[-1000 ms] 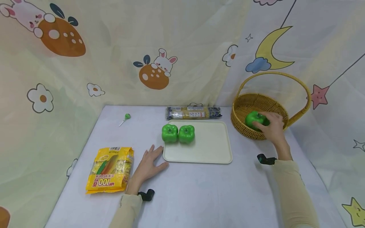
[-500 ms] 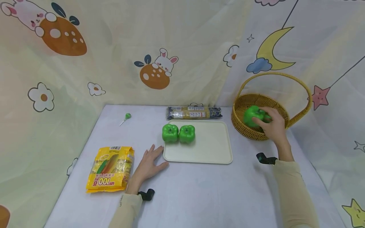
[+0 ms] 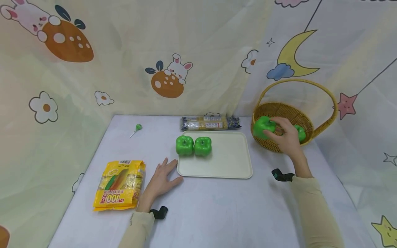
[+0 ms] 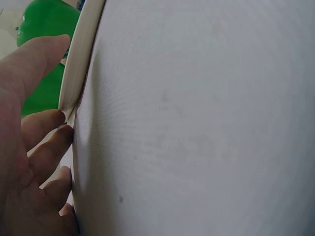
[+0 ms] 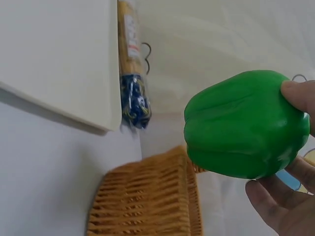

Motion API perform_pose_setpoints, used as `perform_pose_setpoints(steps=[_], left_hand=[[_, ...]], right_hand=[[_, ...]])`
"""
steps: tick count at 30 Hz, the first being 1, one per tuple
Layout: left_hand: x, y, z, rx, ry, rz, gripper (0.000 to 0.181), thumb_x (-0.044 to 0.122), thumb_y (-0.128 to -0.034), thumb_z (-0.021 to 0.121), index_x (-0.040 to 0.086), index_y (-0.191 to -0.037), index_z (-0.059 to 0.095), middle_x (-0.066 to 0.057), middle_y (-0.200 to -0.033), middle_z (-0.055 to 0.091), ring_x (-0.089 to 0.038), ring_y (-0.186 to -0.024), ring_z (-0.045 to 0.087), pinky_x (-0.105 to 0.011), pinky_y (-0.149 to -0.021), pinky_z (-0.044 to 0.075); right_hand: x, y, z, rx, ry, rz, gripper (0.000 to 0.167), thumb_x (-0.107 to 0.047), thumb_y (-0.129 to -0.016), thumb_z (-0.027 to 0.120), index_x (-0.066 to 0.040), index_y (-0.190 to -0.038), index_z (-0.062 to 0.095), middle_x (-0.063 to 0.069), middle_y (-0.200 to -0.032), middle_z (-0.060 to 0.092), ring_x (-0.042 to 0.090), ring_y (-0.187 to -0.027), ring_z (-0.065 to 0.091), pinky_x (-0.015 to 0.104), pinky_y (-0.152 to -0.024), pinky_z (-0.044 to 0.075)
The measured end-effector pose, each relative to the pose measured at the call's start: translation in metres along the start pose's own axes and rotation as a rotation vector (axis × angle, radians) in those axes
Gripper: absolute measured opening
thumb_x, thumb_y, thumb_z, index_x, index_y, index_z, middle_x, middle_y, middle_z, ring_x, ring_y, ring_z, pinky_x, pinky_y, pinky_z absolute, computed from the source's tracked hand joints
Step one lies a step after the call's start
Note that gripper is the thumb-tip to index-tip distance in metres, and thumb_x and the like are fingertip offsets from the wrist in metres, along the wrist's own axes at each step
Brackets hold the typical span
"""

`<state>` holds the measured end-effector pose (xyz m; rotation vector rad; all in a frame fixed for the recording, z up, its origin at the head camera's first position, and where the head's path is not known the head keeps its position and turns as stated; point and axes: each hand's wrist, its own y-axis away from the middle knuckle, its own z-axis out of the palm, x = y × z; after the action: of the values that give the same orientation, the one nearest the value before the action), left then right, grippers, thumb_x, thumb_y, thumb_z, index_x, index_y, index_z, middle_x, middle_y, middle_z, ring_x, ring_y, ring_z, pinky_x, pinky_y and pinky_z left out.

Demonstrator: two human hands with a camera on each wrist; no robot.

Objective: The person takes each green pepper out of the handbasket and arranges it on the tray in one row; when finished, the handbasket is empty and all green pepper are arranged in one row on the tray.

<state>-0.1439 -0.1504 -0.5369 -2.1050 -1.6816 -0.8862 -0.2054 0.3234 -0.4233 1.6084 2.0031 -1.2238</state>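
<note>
My right hand (image 3: 286, 137) pinches a green bell pepper (image 5: 246, 125) between thumb and fingers, holding it over the left side of the wicker basket (image 3: 271, 146). Another green pepper (image 3: 300, 132) lies inside the basket, partly hidden by the hand. On the left of the cream tray (image 3: 229, 155) sit two more green peppers, a left one (image 3: 184, 145) and a right one (image 3: 203, 146), side by side. My left hand (image 3: 161, 179) rests with spread fingers at the tray's left edge; in the left wrist view its fingertips (image 4: 61, 135) touch the rim.
Behind the tray lies a pack of dried noodles (image 3: 211, 123). A yellow snack bag (image 3: 121, 184) is left of my left hand, and a green lollipop (image 3: 138, 127) lies farther back. The basket's tall handle (image 3: 297, 80) arches above its rim. A printed cloth hangs behind the table.
My right hand has lifted the pepper up from inside the basket and moved it left toward the rim, uncovering the other pepper there. The left hand has stayed put.
</note>
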Motion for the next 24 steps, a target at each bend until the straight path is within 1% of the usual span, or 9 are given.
perform_pose_setpoints(steps=[4,9,10,11,13,18,21,23,24], left_hand=[[0.000,0.000,0.000,0.002,0.007,0.002,0.080,0.051,-0.0888,0.072,0.023,-0.156,0.038,-0.002,-0.163,0.039,-0.030,-0.160,0.013,-0.053,-0.133,0.005],[0.001,0.001,0.000,-0.003,0.013,0.003,0.080,0.051,-0.0889,0.071,0.021,-0.156,0.038,-0.003,-0.163,0.039,-0.031,-0.160,0.013,-0.054,-0.132,0.005],[0.001,0.001,0.000,-0.001,0.013,0.002,0.080,0.051,-0.0889,0.071,0.021,-0.156,0.038,-0.003,-0.163,0.039,-0.031,-0.159,0.013,-0.054,-0.132,0.005],[0.001,0.001,-0.001,0.001,0.011,0.003,0.080,0.051,-0.0889,0.071,0.021,-0.156,0.039,-0.003,-0.163,0.039,-0.031,-0.159,0.013,-0.055,-0.132,0.005],[0.001,0.001,-0.001,0.006,0.007,0.002,0.080,0.051,-0.0889,0.071,0.020,-0.156,0.039,-0.003,-0.162,0.039,-0.032,-0.159,0.013,-0.055,-0.132,0.005],[0.001,0.001,-0.001,0.011,-0.002,0.005,0.080,0.050,-0.0886,0.072,0.020,-0.155,0.039,-0.004,-0.162,0.040,-0.033,-0.159,0.014,-0.055,-0.132,0.006],[0.002,0.001,0.000,0.015,-0.007,0.010,0.080,0.048,-0.0884,0.073,0.018,-0.155,0.040,-0.006,-0.161,0.041,-0.034,-0.158,0.015,-0.057,-0.131,0.007],[0.002,0.000,0.000,0.014,-0.010,0.008,0.080,0.049,-0.0883,0.073,0.019,-0.155,0.040,-0.005,-0.161,0.041,-0.034,-0.159,0.015,-0.057,-0.131,0.007],[0.002,0.000,0.000,0.011,-0.011,0.004,0.080,0.049,-0.0884,0.073,0.020,-0.155,0.040,-0.004,-0.162,0.040,-0.032,-0.159,0.015,-0.056,-0.132,0.007]], right_hand=[[-0.002,0.002,0.012,-0.023,-0.015,-0.030,0.050,-0.003,-0.082,0.080,-0.002,-0.129,0.064,0.021,-0.132,0.059,-0.016,-0.112,0.045,-0.004,-0.090,0.042],[-0.002,0.005,0.030,-0.077,-0.018,-0.049,0.048,-0.007,-0.085,0.079,-0.003,-0.130,0.063,0.020,-0.133,0.059,-0.015,-0.112,0.047,-0.003,-0.090,0.045],[-0.002,0.005,0.033,-0.088,-0.017,-0.049,0.048,-0.008,-0.085,0.079,-0.004,-0.131,0.064,0.019,-0.133,0.059,-0.011,-0.113,0.050,0.000,-0.091,0.048],[-0.002,0.006,0.037,-0.100,-0.023,-0.049,0.049,-0.009,-0.085,0.079,-0.004,-0.131,0.063,0.019,-0.133,0.059,-0.010,-0.113,0.051,0.007,-0.094,0.053],[-0.003,0.006,0.043,-0.122,-0.039,-0.046,0.049,-0.009,-0.085,0.079,-0.004,-0.131,0.063,0.018,-0.133,0.059,-0.006,-0.114,0.052,0.007,-0.093,0.054],[-0.006,0.009,0.058,-0.181,-0.070,-0.015,0.050,-0.010,-0.086,0.079,-0.004,-0.133,0.061,0.018,-0.135,0.058,0.016,-0.116,0.059,0.006,-0.094,0.052],[-0.005,0.011,0.066,-0.221,-0.071,-0.002,0.050,-0.013,-0.087,0.079,-0.004,-0.133,0.061,0.018,-0.136,0.058,0.031,-0.119,0.060,0.031,-0.097,0.060],[-0.004,0.013,0.071,-0.239,-0.076,0.002,0.050,-0.015,-0.086,0.080,-0.004,-0.132,0.061,0.018,-0.135,0.059,0.033,-0.121,0.059,0.047,-0.098,0.060],[-0.003,0.014,0.073,-0.243,-0.072,-0.003,0.050,-0.015,-0.086,0.080,-0.004,-0.132,0.062,0.019,-0.135,0.059,0.034,-0.121,0.059,0.051,-0.097,0.059]])
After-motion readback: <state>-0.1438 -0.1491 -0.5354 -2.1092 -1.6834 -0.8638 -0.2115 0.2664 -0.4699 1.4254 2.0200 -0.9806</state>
